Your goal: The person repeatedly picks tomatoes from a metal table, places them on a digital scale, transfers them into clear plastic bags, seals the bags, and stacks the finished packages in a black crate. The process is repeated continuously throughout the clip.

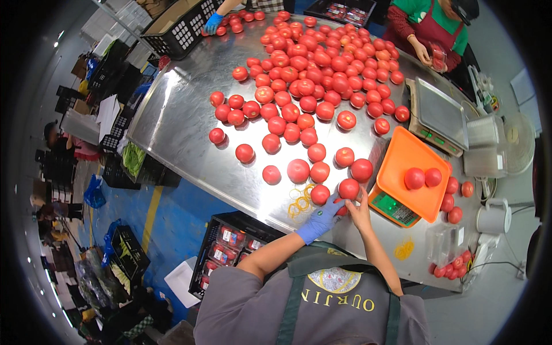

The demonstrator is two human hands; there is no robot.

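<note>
My left hand (320, 221), in a blue-violet glove, is closed on a red tomato (341, 210) near the table's front edge. My bare right hand (359, 212) meets the same tomato from the other side; its fingers partly hide it. Just beyond the fingertips sits another tomato (348, 189), close to my right index finger. To the right, an orange-trayed digital scale (399, 161) carries two tomatoes (414, 178). Yellow rubber bands (299, 206) lie left of my glove. A large heap of tomatoes (315, 75) covers the far part of the steel table (181, 125).
Below the table's left edge, a black crate (202, 254) holds packed tomato boxes (232, 237). A second scale (442, 112), clear plastic containers (483, 146), a white mug-shaped vessel (493, 217) and small tomatoes (453, 268) line the right side. Co-workers' hands (213, 23) are at the far side.
</note>
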